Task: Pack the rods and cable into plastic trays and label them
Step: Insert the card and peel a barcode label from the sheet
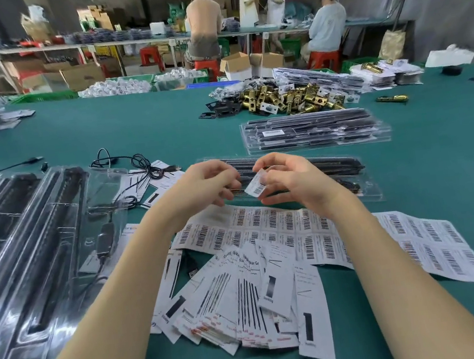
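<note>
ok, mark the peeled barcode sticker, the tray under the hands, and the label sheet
barcode sticker (256, 186), head view, on its printed face.
plastic tray (371, 189), head view, on its right-hand rim.
label sheet (265, 223), head view, on a middle row.

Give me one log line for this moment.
step: labelling | right hand: pinches barcode sticker | left hand: fingers at sticker, grip unclear | below: packed tray | sticker sheet on table
</note>
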